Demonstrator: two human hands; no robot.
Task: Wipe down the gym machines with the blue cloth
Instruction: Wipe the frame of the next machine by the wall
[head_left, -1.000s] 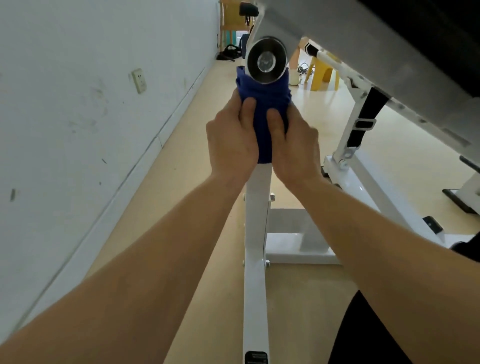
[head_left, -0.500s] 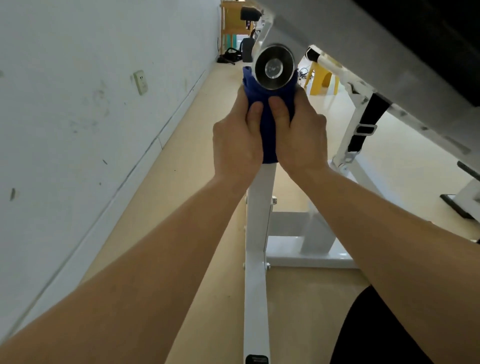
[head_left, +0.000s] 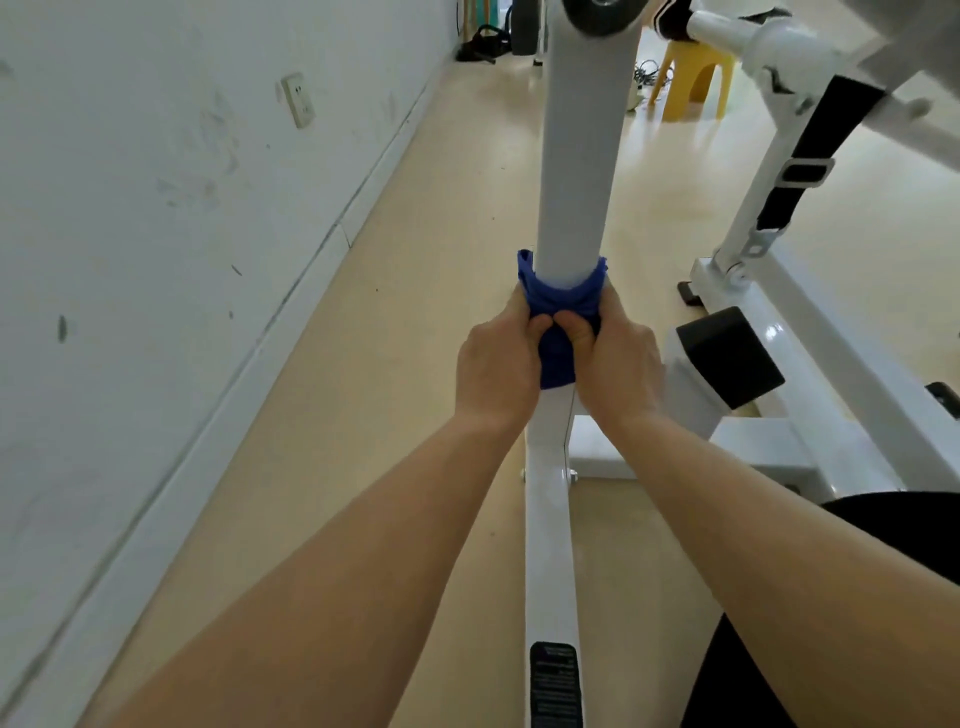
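The gym machine's white post (head_left: 577, 156) dominates. Its long axis runs from the floor rail (head_left: 550, 545) near the person up and away toward the top edge of the view. There is a long run of bare tube above the hands and a short stretch below them down to the joint. The left hand (head_left: 496, 366) and right hand (head_left: 621, 364) sit level on either side of the post, equally near, fingers curled round it and thumbs close together at the front. Both clamp the blue cloth (head_left: 563, 299) against the tube. The cloth rings the post as a bunched, creased, deep-blue collar, with a loose tail hanging between the thumbs. Wrapped like that, the next stroke would have to follow the post's length, up or down.
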